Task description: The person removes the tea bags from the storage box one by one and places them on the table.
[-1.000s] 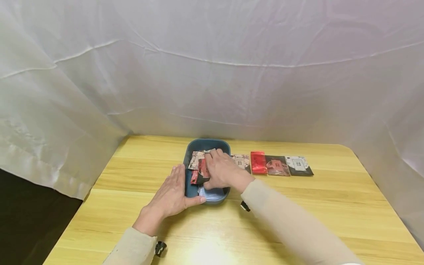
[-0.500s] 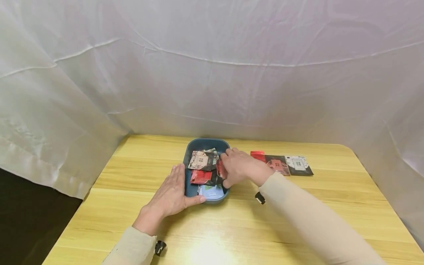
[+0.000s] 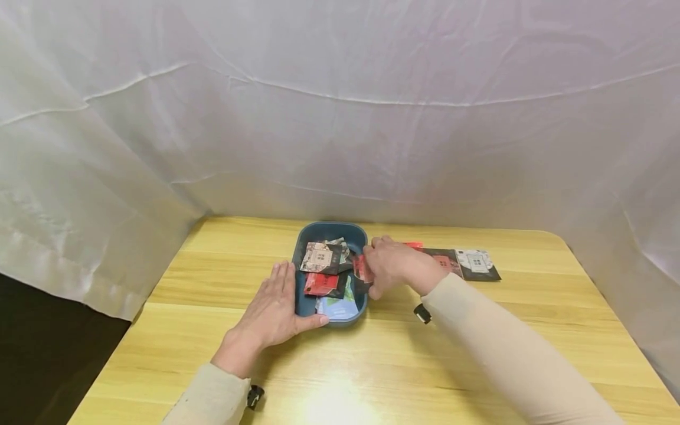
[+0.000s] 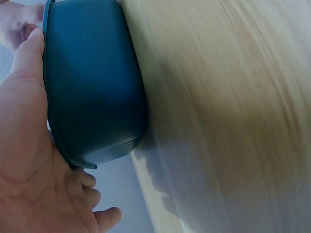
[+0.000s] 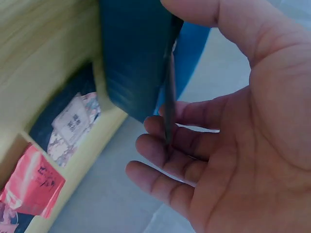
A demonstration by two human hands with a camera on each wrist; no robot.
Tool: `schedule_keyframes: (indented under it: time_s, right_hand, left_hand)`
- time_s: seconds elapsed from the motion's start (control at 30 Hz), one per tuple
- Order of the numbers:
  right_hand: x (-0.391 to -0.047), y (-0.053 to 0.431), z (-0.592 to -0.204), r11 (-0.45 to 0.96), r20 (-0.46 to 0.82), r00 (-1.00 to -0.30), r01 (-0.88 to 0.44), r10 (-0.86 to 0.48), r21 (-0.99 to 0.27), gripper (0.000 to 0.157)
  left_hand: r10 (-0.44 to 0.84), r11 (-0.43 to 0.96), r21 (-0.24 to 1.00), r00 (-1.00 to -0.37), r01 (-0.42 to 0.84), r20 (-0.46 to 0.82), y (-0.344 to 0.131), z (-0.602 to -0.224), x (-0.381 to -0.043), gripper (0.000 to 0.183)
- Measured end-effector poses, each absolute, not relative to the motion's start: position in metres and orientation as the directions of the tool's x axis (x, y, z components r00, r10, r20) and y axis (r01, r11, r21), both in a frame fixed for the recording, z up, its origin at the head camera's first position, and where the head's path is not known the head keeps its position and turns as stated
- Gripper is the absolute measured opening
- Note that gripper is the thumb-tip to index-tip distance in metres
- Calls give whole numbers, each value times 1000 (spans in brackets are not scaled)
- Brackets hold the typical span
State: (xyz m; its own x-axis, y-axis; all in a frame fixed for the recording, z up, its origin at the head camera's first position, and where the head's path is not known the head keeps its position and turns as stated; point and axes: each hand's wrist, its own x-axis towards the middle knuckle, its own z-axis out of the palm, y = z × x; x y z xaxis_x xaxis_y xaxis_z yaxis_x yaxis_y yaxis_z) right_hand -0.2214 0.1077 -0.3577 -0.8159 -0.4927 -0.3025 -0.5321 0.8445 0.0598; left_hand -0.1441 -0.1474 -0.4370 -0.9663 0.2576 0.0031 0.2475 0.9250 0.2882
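Note:
A dark blue plastic bin (image 3: 332, 226) stands near the back of the table. My left hand (image 3: 268, 313) rests against its left side, fingers straight and the thumb along the near rim; the left wrist view shows this palm beside the bin wall. My right hand (image 3: 397, 265) pinches a red and black packet (image 3: 361, 270) by the bin's right rim. Seen from the right wrist, that packet (image 5: 169, 102) is edge-on between thumb and fingers. Inside the bin lie a floral and black packet (image 3: 319, 257), a red and black packet (image 3: 321, 284) and a light blue one (image 3: 340, 306).
Right of the bin, packets lie in a row on the wooden table (image 3: 531, 330): a floral one (image 5: 73, 121), a bright red one (image 5: 36, 182), a black one with a red label (image 3: 451, 264), and a white and black one (image 3: 477, 261). Pale cloth (image 3: 372, 147) hangs behind.
My right hand has moved right from over the bin's middle to its right rim, drawing the red and black packet along. My left hand stays at the bin's side.

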Motion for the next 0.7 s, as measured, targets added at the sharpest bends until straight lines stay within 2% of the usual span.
schedule_keyframes:
  time_s: [0.1,0.7]
  right_hand:
    - [-220,109,-360,841,-314,-814,-535,-489,76,87]
    - [-218,122,-368,816,-182,-807,-577,-562,41,94]
  left_hand:
    - [263,931,260,-965,254,1,-148,-434,-143,134]
    - [273,931,255,-962,260,-14,-152,-433,-147,134]
